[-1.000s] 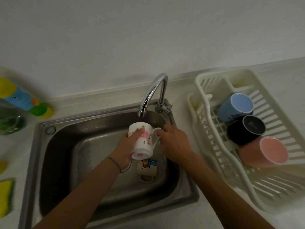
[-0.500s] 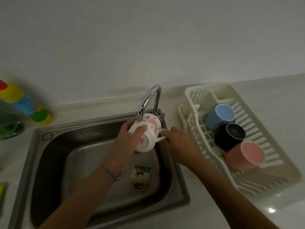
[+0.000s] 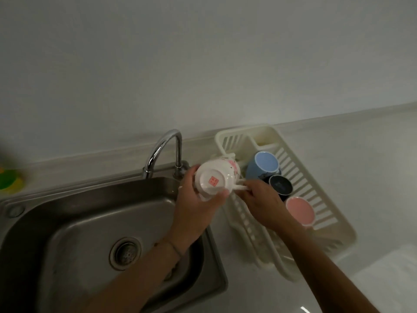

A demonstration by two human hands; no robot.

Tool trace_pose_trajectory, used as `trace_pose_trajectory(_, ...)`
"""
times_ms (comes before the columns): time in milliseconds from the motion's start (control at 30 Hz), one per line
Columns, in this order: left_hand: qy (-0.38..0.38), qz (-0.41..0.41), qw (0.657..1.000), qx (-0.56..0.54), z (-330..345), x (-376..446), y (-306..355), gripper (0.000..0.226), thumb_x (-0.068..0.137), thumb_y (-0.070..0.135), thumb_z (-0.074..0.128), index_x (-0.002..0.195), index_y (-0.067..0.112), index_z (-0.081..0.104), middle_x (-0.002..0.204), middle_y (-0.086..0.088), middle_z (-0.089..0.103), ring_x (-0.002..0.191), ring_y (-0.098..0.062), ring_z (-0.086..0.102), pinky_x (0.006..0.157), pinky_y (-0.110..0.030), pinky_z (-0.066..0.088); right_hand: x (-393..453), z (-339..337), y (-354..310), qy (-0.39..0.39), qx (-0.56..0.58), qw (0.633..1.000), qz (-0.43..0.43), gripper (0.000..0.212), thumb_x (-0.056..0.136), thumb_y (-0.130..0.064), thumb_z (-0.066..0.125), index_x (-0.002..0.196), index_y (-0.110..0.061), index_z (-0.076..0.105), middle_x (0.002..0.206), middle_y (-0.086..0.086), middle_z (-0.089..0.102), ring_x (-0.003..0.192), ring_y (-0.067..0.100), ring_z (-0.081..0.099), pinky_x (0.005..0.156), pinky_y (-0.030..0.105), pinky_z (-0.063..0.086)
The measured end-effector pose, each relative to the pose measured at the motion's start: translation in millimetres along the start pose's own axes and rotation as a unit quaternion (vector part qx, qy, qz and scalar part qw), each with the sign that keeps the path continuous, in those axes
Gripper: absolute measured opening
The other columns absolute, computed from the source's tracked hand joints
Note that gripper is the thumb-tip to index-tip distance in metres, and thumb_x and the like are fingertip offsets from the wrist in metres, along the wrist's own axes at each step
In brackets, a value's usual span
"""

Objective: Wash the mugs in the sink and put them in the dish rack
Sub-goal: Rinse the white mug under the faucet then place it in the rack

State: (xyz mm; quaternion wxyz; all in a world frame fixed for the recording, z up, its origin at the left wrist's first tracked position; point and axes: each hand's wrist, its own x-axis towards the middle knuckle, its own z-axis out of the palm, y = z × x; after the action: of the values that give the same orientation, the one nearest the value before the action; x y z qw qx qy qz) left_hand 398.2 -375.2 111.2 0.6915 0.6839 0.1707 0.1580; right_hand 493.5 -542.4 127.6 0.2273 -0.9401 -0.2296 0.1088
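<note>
White mug (image 3: 215, 180) with pink floral print, tipped so its base with a red square stamp faces the camera. It is held in the air over the gap between the sink's right rim and the left edge of the dish rack (image 3: 325, 199). Left hand (image 3: 198, 208) wraps round the mug body from below, fingers on the far side and thumb at the near rim of the base. Right hand (image 3: 261, 199) pinches the mug handle, fingers curled round it.

Surroundings: steel sink (image 3: 74, 222) to the left, drain strainer (image 3: 125, 250) visible in the basin; left forearm crosses the basin's right part and hides what lies beneath. Chrome faucet (image 3: 162, 150) arches just left of the mug, behind the left hand.

Rack contents, far to near in a row: blue mug (image 3: 265, 164), black mug (image 3: 281, 184), pink mug (image 3: 300, 210), all lying tilted with bases showing. The right hand and wrist overlap the black and pink mugs. Far left rack compartment, just behind the held mug, is partly hidden. Green-yellow object (image 3: 9, 178) at far left edge, blurred.
</note>
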Motion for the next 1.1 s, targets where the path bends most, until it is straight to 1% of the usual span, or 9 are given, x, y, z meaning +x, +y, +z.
trace_pose_trajectory(100,-0.057,0.136,0.978,0.149,18.6,28.2,11.7,0.084,0.068,0.035,0.09,0.14,0.039,0.047,0.132,0.011,0.057,0.123,-0.01,0.057,0.1,-0.037,0.053,1.3,-15.6,10.0,0.011,0.077,0.995,0.054,0.025,0.102,-0.033,0.054,0.088,-0.018,0.067,0.078,-0.004,0.066,0.071,0.013,0.062,0.071,0.035,0.05)
trace_pose_trajectory(200,-0.087,0.217,0.911,0.34,35.6,60.1,28.3,0.101,0.071,0.05,0.084,0.156,0.034,0.031,0.145,0.003,0.046,0.13,-0.022,0.049,0.098,-0.041,0.051,7.7,-20.1,22.2,0.004,0.154,0.981,0.116,0.039,0.104,-0.04,0.049,0.085,-0.009,0.064,0.069,-0.001,0.06,0.064,0.015,0.055,0.068,0.04,0.049)
trace_pose_trajectory(267,-0.134,0.241,0.866,0.417,46.5,78.9,36.4,0.099,0.073,0.059,0.079,0.156,0.038,0.029,0.145,0.003,0.044,0.13,-0.022,0.047,0.095,-0.046,0.053,10.9,-18.7,30.4,0.003,0.194,0.97,0.146,0.047,0.104,-0.043,0.049,0.086,-0.002,0.064,0.062,-0.002,0.056,0.06,0.015,0.052,0.065,0.041,0.046)
trace_pose_trajectory(400,-0.234,0.225,0.822,0.469,64.7,112.4,57.9,0.098,0.067,0.064,0.076,0.152,0.038,0.035,0.138,0.0,0.048,0.122,-0.021,0.053,0.096,-0.043,0.052,9.9,-17.1,38.4,-0.007,0.294,0.938,0.182,0.044,0.106,-0.038,0.047,0.082,-0.004,0.063,0.059,0.0,0.049,0.048,0.008,0.044,0.054,0.027,0.04)
trace_pose_trajectory(533,-0.292,0.217,0.799,0.479,80.3,129.0,68.7,0.099,0.062,0.048,0.087,0.148,0.034,0.039,0.13,-0.001,0.052,0.112,-0.02,0.056,0.093,-0.035,0.049,5.6,-18.1,42.9,0.012,0.336,0.923,0.19,0.041,0.106,-0.035,0.047,0.076,-0.012,0.062,0.059,-0.002,0.053,0.048,0.007,0.047,0.056,0.027,0.042)
trace_pose_trajectory(667,-0.311,0.204,0.78,0.504,87.0,132.8,60.4,0.099,0.061,0.042,0.089,0.145,0.036,0.037,0.124,0.001,0.052,0.106,-0.02,0.056,0.084,-0.034,0.048,5.8,-9.4,50.3,0.005,0.341,0.916,0.211,0.047,0.105,-0.039,0.049,0.089,0.002,0.067,0.062,0.002,0.055,0.058,0.015,0.049,0.063,0.034,0.042)
trace_pose_trajectory(800,-0.312,0.205,0.775,0.51,87.6,132.5,53.0,0.099,0.06,0.04,0.089,0.143,0.037,0.035,0.12,0.002,0.05,0.102,-0.018,0.055,0.078,-0.032,0.046,6.5,-2.4,52.1,0.009,0.32,0.926,0.2,0.043,0.104,-0.041,0.05,0.077,-0.01,0.063,0.059,-0.002,0.053,0.053,0.011,0.048,0.061,0.031,0.041)
trace_pose_trajectory(967,-0.326,0.177,0.767,0.523,87.3,134.0,50.2,0.103,0.058,0.039,0.089,0.144,0.039,0.034,0.123,0.0,0.052,0.104,-0.02,0.056,0.086,-0.039,0.053,6.3,0.3,54.0,-0.008,0.307,0.926,0.22,0.041,0.104,-0.04,0.05,0.086,-0.009,0.069,0.06,-0.003,0.059,0.052,0.01,0.054,0.059,0.028,0.046)
trace_pose_trajectory(1100,-0.334,0.161,0.761,0.532,90.4,129.8,38.6,0.106,0.057,0.039,0.089,0.147,0.038,0.033,0.128,-0.003,0.052,0.109,-0.024,0.057,0.088,-0.039,0.052,2.2,8.0,57.3,-0.022,0.302,0.923,0.237,0.036,0.104,-0.039,0.049,0.08,-0.016,0.063,0.061,-0.003,0.058,0.053,0.012,0.055,0.06,0.028,0.047)
